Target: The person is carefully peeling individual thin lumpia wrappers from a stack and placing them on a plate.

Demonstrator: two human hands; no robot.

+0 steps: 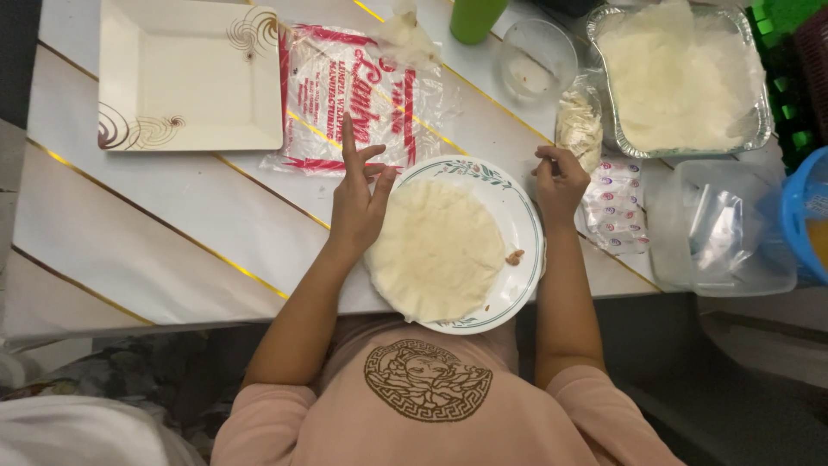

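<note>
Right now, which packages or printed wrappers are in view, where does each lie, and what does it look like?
Clear plastic wrapper bag: flat on the table above the left hand, red printing, seems mostly empty.
Sheet of small sachets: right of the plate, beside the right hand, white with red and purple marks.
Small clear bag: above the right hand, against the foil tray, pale contents.

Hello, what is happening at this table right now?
A person sits at a white table with a round plate holding a flat pale wrapper. The left hand rests at the wrapper's edge. The right hand is closed on something small, beside a small filled bag. A foil tray stands beyond.
</note>
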